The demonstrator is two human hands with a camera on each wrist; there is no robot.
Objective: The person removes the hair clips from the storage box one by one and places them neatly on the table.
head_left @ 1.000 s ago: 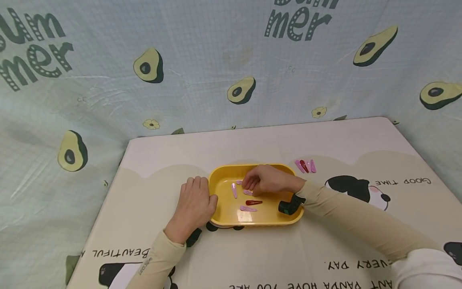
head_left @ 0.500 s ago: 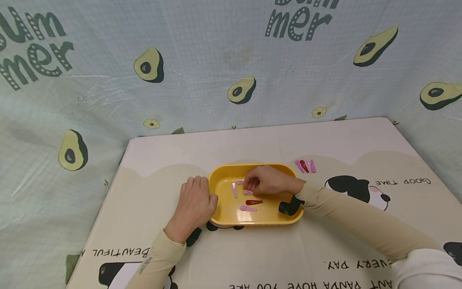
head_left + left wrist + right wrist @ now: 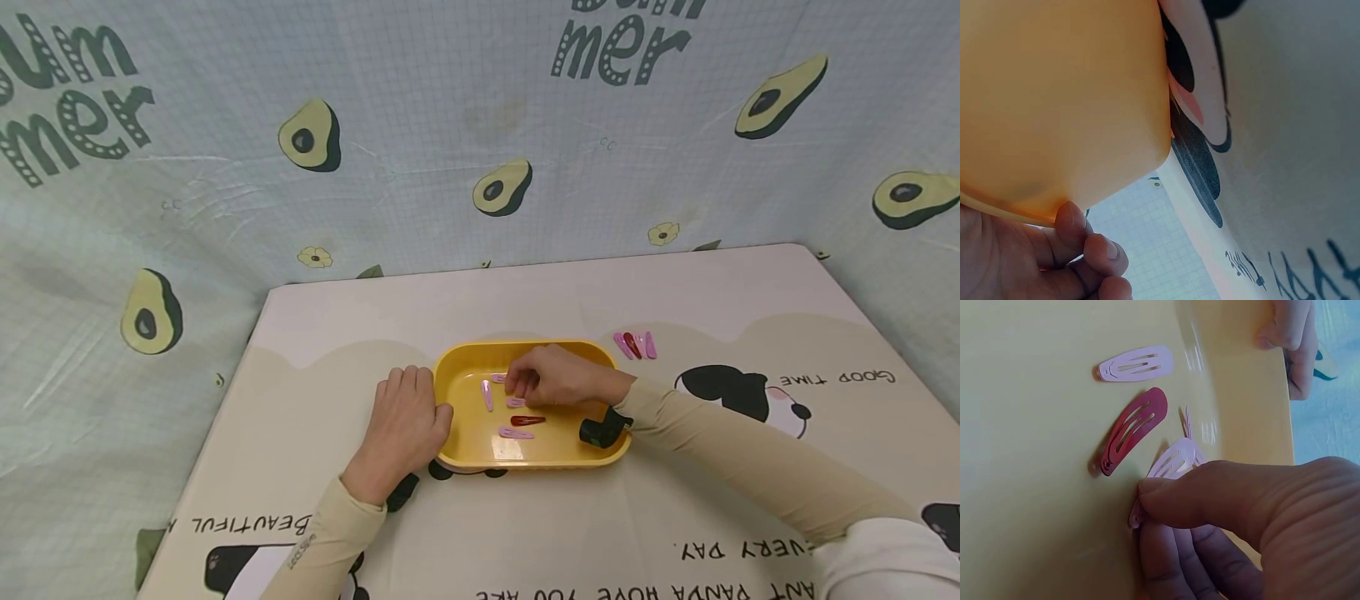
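My left hand (image 3: 408,417) grips the left rim of a yellow tray (image 3: 468,457); the left wrist view shows its fingers (image 3: 1071,222) curled at that rim. Over the inside of the tray, my right hand (image 3: 558,372) pinches a pink snap hair clip (image 3: 1174,457) between thumb and forefinger, the thumb covering part of it. Beside it in the right wrist view lie a dark red hair clip (image 3: 1138,428) and another pink clip (image 3: 1138,364). Farther left in the tray are an upright-lying pink clip (image 3: 487,396) and one partly hidden by the right hand (image 3: 498,378).
Right of the tray, on the patterned tablecloth (image 3: 570,533), a row of pink and red hair clips (image 3: 633,345) lies side by side. A fabric backdrop with avocados (image 3: 420,217) rises behind the table. A black wrist camera (image 3: 600,429) sits on the right wrist.
The right hand has shifted very slightly right, with the pinched pink clip turning a little in its fingers. The left hand and the tray stay where they were.
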